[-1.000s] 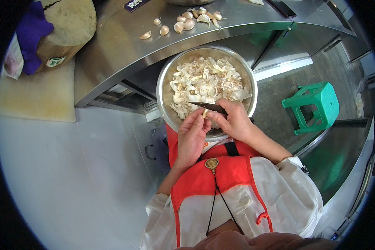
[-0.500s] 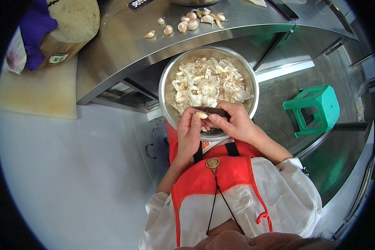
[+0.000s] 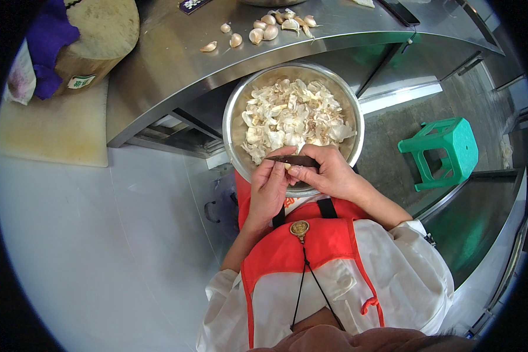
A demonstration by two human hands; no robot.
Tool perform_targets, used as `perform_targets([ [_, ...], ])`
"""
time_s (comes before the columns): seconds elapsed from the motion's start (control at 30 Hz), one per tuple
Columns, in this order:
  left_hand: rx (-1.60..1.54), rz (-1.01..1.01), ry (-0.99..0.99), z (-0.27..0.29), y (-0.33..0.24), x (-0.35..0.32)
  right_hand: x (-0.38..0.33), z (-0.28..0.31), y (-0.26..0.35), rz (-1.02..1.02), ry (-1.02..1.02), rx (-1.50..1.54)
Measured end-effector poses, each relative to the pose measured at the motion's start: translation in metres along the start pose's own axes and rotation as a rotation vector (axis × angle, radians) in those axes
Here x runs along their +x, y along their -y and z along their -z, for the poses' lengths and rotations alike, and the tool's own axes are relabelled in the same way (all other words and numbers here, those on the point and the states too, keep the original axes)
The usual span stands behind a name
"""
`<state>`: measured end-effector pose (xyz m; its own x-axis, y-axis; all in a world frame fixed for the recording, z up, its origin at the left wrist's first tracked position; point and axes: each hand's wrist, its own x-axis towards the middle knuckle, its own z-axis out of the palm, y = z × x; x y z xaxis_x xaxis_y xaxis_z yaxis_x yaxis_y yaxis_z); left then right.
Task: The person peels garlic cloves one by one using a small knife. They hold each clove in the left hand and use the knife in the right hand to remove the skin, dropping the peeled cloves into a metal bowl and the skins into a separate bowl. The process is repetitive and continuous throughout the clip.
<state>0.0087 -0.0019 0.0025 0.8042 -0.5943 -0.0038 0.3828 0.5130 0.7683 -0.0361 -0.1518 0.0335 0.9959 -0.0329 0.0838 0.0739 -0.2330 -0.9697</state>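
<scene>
Purple cloth: I see it [image 3: 50,41] draped against the side of the round wooden block [image 3: 102,29].
Cutting board: pale and yellowed [image 3: 50,138], just beside that block.
Loose cloves: unpeeled [image 3: 256,36], in a loose cluster near the edge of the steel counter [image 3: 158,64], three of them apart on its left.
Left hand: over the bowl's near rim [image 3: 268,189], thumb and fingers pinching the pale garlic clove [image 3: 287,166]; from here I cannot tell how the hidden fingers are set.
Pale garlic clove: at the left fingertips, right beside the right thumb, mostly covered.
Bowl: wide steel [image 3: 227,120], holding a thick layer of papery peelings [image 3: 293,111].
Knife: dark blade [image 3: 299,160] pointing left, just above the clove.
Right hand: fingers curled around the knife's handle end [image 3: 330,171], thumb reaching toward the clove.
Stool: green plastic [image 3: 464,146], on the floor, well apart.
</scene>
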Motion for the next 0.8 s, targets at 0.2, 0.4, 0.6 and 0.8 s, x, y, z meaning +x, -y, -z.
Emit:
perform_targets([
  [0.2, -0.066, 0.006, 0.049, 0.003, -0.001, 0.000, 0.003, 0.008, 0.012, 0.010, 0.031, -0.304],
  [0.4, -0.112, 0.031, 0.131, 0.009, 0.002, 0.001, 0.002, 0.006, 0.007, 0.070, -0.006, -0.333],
  [0.6, -0.082, 0.066, 0.065, 0.003, 0.000, 0.002, 0.002, 0.007, 0.007, 0.069, 0.009, -0.372],
  [0.8, -0.100, 0.068, 0.044, -0.001, -0.004, 0.004, 0.003, 0.006, 0.010, 0.089, -0.036, -0.386],
])
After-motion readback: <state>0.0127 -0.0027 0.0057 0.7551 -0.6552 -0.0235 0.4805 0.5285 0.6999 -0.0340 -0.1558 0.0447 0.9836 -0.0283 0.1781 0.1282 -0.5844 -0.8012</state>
